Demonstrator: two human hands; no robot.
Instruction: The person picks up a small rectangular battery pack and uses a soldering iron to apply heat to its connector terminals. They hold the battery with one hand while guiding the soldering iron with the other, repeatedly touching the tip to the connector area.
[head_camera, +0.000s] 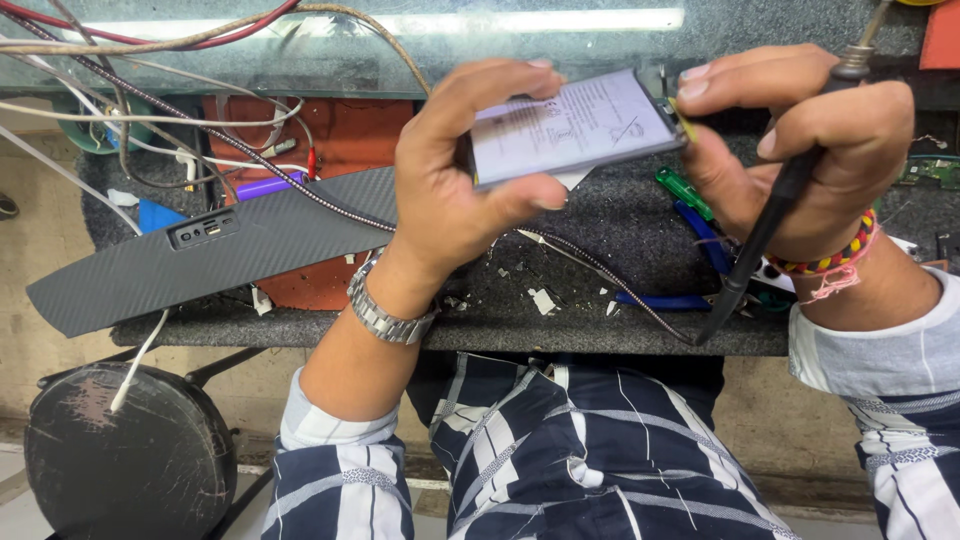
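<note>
**Flat battery held above the bench**

A flat silver battery pack (572, 128) sits raised above the dark bench (620, 225), near its far edge. The left hand (455, 185) clamps it, thumb on the near edge and fingers curled over the far edge. The right hand (800, 140) is closed around a black soldering iron (770, 225), its fingertips touching the pack's right end; the iron's tip is hidden, possibly behind the hand. Blue-handled pliers (690, 260) lie below. A carbon-pattern panel (210, 255) stretches left, above a round black stool (125, 450).
</note>
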